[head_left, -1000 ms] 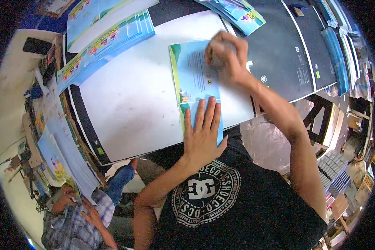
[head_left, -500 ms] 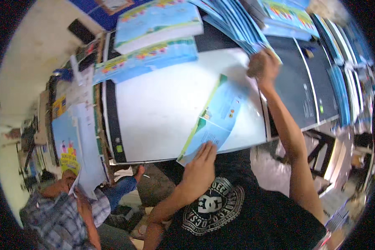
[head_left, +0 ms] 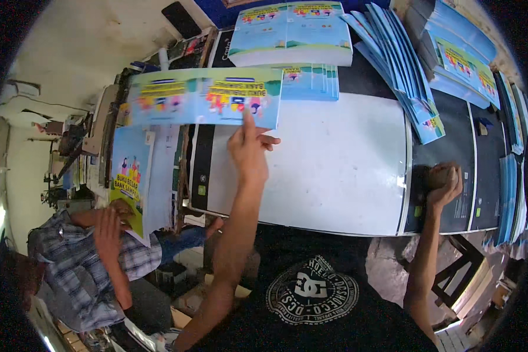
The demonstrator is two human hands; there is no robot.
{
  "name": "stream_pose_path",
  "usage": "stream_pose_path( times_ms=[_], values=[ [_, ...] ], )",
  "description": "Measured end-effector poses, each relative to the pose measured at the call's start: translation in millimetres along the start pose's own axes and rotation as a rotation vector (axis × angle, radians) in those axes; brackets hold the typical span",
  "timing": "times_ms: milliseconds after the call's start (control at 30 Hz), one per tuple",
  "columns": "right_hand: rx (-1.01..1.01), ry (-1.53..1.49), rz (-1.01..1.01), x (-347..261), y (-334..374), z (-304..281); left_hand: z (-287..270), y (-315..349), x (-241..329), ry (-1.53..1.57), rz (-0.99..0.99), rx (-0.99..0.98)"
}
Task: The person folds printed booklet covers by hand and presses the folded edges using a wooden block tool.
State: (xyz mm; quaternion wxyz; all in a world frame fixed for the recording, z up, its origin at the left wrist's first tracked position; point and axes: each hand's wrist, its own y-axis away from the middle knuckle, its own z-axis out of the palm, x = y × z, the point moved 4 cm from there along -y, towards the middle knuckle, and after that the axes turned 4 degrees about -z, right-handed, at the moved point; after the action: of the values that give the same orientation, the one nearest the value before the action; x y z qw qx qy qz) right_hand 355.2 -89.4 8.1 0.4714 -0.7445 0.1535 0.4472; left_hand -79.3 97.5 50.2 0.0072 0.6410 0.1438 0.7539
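My left hand (head_left: pixel 249 155) reaches over the left part of the table, pinching the lower edge of a long printed cover sheet (head_left: pixel 182 97). Its index finger lies on the sheet, which is blue and green with colourful figures and slightly blurred at its left end. Partly beneath it is a row of overlapping blue covers (head_left: pixel 311 82). At the right, my right hand (head_left: pixel 449 190) rests on the dark table surface, closed around a rounded brownish block (head_left: pixel 442 176) that the fingers partly hide. A white board (head_left: pixel 334 164) lies between my hands.
A thick stack of printed covers (head_left: pixel 290 38) stands at the back. Folded blue covers (head_left: pixel 396 70) fan out beside it, with another stack (head_left: pixel 460 58) farther right. At left, a person (head_left: pixel 94 264) handles a blue and yellow-green cover (head_left: pixel 132 176). Bundles (head_left: pixel 507 193) line the right edge.
My left hand has carried the cover sheet from the board's near edge to the far left. My right hand has come from the fanned covers down to the dark surface. The view has shifted.
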Motion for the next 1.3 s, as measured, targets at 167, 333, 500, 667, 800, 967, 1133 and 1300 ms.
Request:
stream_pose_path(
  times_ms=[167,333,500,667,800,967,1133,1300],
  values=[
    [-0.025,-0.098,0.057,3.3,0.9,1.1,21.3,-54.1,-55.0,0.044,-0.153,-0.085],
    [0.044,-0.165,0.164,3.7,4.0,-0.7,51.4,-55.7,-37.8,0.211,-0.119,-0.250],
    [-0.055,-0.016,0.010,-8.2,-4.9,3.1,49.8,-71.0,-34.5,0.067,-0.058,-0.308],
    [-0.008,0.018,0.071,11.6,2.3,2.7,61.3,-66.0,-44.8,-0.055,-0.104,-0.377],
    [-0.093,0.075,-0.063,18.7,-1.5,-13.9,82.1,-28.4,-26.7,-0.295,-0.136,-0.678],
    [-0.135,-0.304,0.287,85.1,9.6,-27.9,62.1,75.6,114.5,-0.096,0.555,-0.921],
    [-0.104,-0.696,0.423,104.2,10.8,-35.9,22.0,145.7,179.7,0.169,0.845,-1.119],
    [-0.092,-0.631,0.368,62.7,9.0,-10.1,12.7,178.9,183.3,0.365,0.918,-1.145]
  ],
)
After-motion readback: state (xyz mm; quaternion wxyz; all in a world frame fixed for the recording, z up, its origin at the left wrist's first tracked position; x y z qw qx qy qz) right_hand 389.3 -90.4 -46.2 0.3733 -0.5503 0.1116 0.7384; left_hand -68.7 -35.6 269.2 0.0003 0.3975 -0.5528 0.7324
